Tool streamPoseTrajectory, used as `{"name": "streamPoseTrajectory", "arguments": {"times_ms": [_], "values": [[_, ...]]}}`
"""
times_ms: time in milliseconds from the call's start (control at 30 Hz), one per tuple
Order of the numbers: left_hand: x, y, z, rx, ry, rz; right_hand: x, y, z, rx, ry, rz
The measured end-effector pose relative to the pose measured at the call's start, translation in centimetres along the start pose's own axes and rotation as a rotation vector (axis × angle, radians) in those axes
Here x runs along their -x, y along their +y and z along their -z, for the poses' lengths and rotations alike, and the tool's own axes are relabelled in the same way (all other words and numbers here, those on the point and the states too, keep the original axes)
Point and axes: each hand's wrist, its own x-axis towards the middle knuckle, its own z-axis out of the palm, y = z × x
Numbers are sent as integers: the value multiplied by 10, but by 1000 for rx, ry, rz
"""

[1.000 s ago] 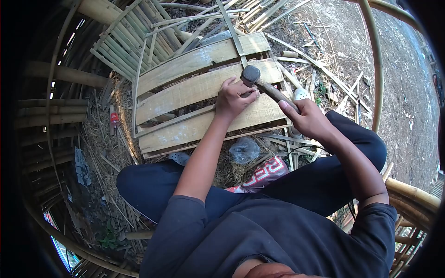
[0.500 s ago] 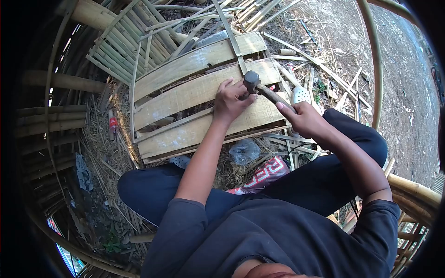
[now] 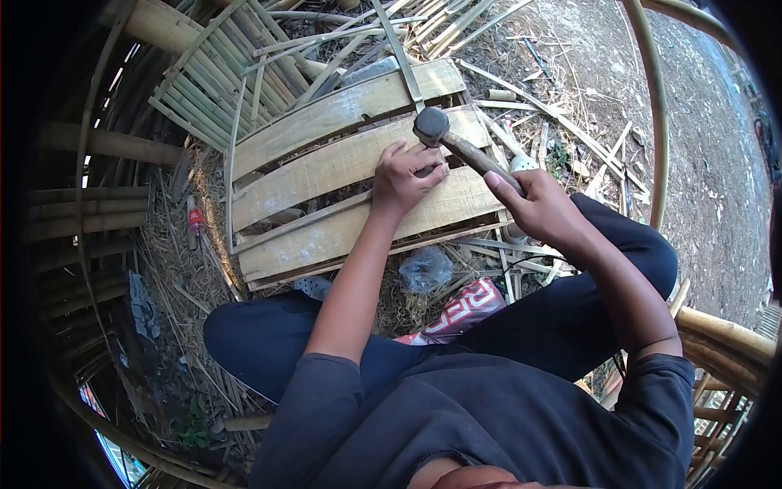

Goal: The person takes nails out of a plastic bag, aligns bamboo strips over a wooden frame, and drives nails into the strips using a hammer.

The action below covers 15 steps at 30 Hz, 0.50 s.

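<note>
My right hand (image 3: 538, 205) is wrapped round the wooden handle of a hammer (image 3: 470, 153). Its dark metal head hangs just above a thin bamboo strip (image 3: 401, 59) that lies across a slatted wooden panel (image 3: 326, 159). My left hand (image 3: 403, 178) rests on the slats right beside the hammer head, with thumb and forefinger pinched together over the strip's near end. What sits between those fingertips is too small to make out.
A panel of bamboo slats (image 3: 208, 85) leans at the upper left. Loose bamboo strips (image 3: 554, 106) litter the ground. Near my legs lie a clear plastic bag (image 3: 425, 269) and a red printed bag (image 3: 464, 310). A bamboo pole (image 3: 654, 122) rises at the right.
The hammer head has shifted a little left and away from me, and looks slightly higher. My left hand stays in nearly the same place on the slats.
</note>
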Motion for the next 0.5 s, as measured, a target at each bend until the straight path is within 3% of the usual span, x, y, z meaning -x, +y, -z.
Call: {"name": "streamPoseTrajectory", "arguments": {"times_ms": [200,300,500], "values": [[0,3,5,-10,-91,43,-5,9,-6,75,-97,-160],[0,6,4,18,-45,41,3,0,1,67,-2,12],[2,-4,2,-53,-43,8,2,6,-9,197,-62,-53]]}}
